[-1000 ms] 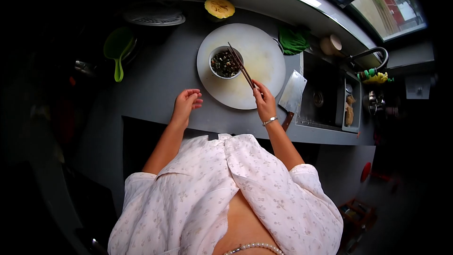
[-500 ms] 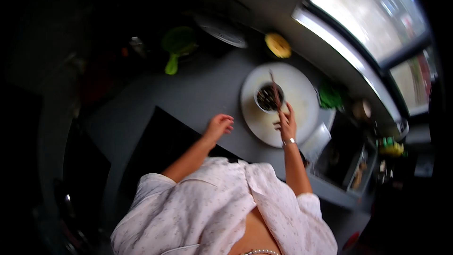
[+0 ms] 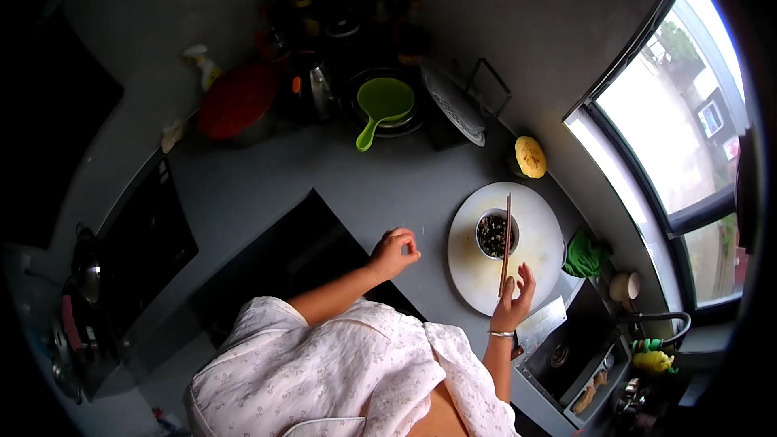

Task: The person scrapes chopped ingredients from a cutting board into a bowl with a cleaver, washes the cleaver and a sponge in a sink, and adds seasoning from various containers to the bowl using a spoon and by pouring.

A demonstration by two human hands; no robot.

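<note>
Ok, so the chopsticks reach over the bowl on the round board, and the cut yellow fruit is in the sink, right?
Not quite: the head view shows the cut yellow fruit on the counter, not in the sink. The chopsticks do reach over the bowl on the round board.

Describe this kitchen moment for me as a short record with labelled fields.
Left hand: loosely curled above the counter, nothing visible in it
Right hand: fingers spread, beside the chopsticks' near ends; contact unclear
Chopsticks: across the bowl
Bowl: on the round board
Contents: dark, chopped-looking mixture with pale bits
Near the board: cleaver, green cloth, yellow-fleshed cut melon or squash
</note>
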